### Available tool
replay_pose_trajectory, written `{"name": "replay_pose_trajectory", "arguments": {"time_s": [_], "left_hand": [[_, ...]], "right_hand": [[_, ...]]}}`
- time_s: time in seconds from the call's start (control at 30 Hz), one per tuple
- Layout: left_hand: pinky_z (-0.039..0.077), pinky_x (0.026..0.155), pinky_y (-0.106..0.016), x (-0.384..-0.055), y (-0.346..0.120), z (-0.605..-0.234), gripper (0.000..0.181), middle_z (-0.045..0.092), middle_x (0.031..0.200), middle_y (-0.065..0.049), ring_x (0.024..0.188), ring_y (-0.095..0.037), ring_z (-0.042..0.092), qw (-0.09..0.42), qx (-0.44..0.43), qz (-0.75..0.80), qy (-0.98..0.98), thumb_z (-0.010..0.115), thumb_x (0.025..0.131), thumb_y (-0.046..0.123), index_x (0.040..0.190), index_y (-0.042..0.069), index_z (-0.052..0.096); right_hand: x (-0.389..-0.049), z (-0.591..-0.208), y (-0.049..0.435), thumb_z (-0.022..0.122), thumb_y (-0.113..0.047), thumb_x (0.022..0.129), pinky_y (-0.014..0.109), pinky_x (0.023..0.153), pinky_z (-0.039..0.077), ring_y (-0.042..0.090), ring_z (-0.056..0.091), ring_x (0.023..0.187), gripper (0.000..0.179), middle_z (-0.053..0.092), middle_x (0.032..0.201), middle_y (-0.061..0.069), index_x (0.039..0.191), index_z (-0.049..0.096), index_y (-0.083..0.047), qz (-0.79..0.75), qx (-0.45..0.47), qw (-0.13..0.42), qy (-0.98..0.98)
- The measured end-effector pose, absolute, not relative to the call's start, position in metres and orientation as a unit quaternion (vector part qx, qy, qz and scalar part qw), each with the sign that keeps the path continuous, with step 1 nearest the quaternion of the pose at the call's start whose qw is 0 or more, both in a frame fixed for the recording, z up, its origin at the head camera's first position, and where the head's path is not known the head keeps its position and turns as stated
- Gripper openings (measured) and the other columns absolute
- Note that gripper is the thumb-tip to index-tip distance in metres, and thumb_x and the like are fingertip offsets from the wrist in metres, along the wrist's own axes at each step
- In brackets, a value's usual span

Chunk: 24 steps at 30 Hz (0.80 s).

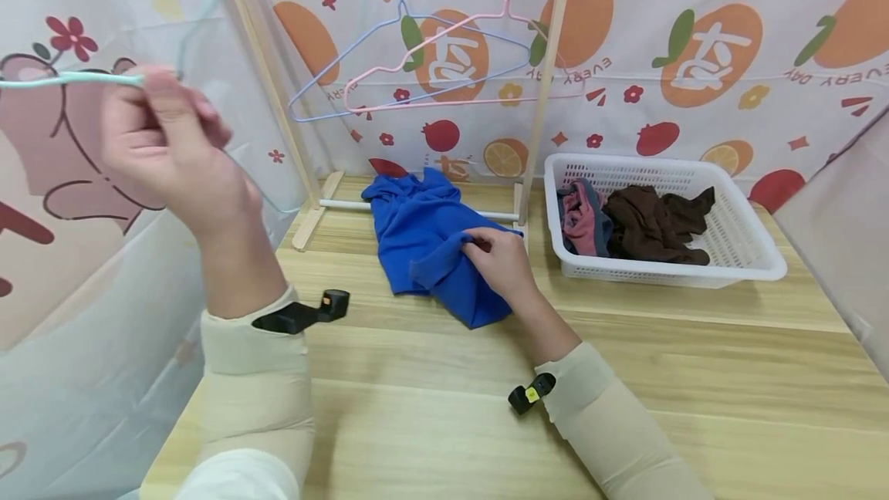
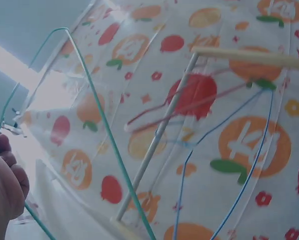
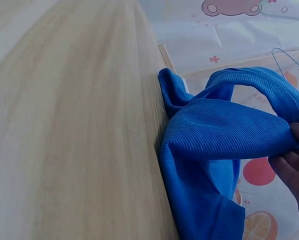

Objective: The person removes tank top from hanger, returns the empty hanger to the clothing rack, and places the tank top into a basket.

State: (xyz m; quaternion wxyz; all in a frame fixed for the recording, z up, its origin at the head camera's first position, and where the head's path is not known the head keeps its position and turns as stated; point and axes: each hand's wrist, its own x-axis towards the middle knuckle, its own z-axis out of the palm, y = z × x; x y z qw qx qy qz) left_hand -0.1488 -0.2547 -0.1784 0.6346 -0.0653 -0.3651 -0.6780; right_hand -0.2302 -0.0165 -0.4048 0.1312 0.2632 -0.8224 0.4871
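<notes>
Raised at the left of the head view, my left hand (image 1: 182, 149) grips a mint-green clothes hanger (image 1: 90, 78). The hanger's long green wire (image 2: 102, 107) crosses the left wrist view beside the fingers. My right hand (image 1: 501, 265) pinches the edge of a blue garment (image 1: 424, 234) between thumb and fingers. Most of this garment lies crumpled on the wooden table, with the pinched part lifted. In the right wrist view, the ribbed blue cloth (image 3: 229, 127) bunches up toward the right hand (image 3: 294, 175).
A rack with wooden posts (image 1: 549, 76) and a white lower bar (image 1: 345, 205) stands at the back. From it hang a blue hanger (image 1: 340, 58) and a pink hanger (image 1: 417, 45). The white basket (image 1: 746, 230) at right holds brown (image 1: 649, 222) and pink-grey clothes (image 1: 583, 214).
</notes>
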Motion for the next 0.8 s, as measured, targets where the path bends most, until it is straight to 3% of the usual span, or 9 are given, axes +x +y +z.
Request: {"name": "replay_pose_trajectory", "arguments": {"time_s": [0.17,0.3,0.5,0.67,0.8], "left_hand": [[0.029,0.045,-0.019,-0.151,-0.287,-0.164,0.019,0.039,0.054,-0.01,0.047,-0.017,0.035,0.661,-0.035,-0.659,-0.357,0.06,0.093,-0.005,0.076,-0.009,0.053],[0.03,0.049,-0.019,-0.16,-0.31,-0.159,0.02,0.038,0.056,-0.009,0.048,-0.017,0.037,0.669,-0.029,-0.64,-0.378,0.061,0.093,-0.004,0.075,-0.007,0.052],[0.032,0.054,-0.018,-0.174,-0.334,-0.158,0.028,0.039,0.061,-0.004,0.051,-0.012,0.038,0.662,0.008,-0.597,-0.453,0.061,0.094,0.004,0.069,0.004,0.049],[0.032,0.069,-0.019,-0.178,-0.337,-0.156,0.032,0.044,0.071,0.006,0.067,-0.005,0.044,0.652,0.099,-0.487,-0.572,0.06,0.097,0.014,0.067,0.019,0.05],[0.032,0.072,-0.019,-0.18,-0.34,-0.153,0.036,0.042,0.072,0.011,0.071,-0.001,0.043,0.629,0.148,-0.424,-0.634,0.057,0.099,0.018,0.067,0.026,0.044]], "right_hand": [[-0.232,-0.406,-0.016,0.069,-0.012,0.092,0.034,0.078,0.057,0.017,0.068,0.084,0.016,0.075,0.097,0.007,0.105,0.076,-0.007,0.483,0.255,0.11,-0.831],[-0.233,-0.409,-0.017,0.066,-0.011,0.093,0.037,0.087,0.055,0.02,0.067,0.095,0.019,0.074,0.106,0.006,0.11,0.075,-0.01,0.452,0.256,0.066,-0.852],[-0.233,-0.416,-0.027,0.066,-0.017,0.094,0.041,0.1,0.049,0.024,0.063,0.114,0.022,0.071,0.116,0.007,0.114,0.074,-0.013,0.346,0.272,-0.01,-0.898],[-0.233,-0.42,-0.036,0.069,-0.021,0.093,0.04,0.098,0.05,0.024,0.065,0.111,0.022,0.072,0.115,0.006,0.111,0.075,-0.012,0.279,0.283,-0.036,-0.917],[-0.236,-0.42,-0.04,0.069,-0.024,0.093,0.038,0.093,0.052,0.022,0.067,0.105,0.02,0.073,0.111,0.005,0.108,0.077,-0.012,0.25,0.281,-0.06,-0.925]]}}
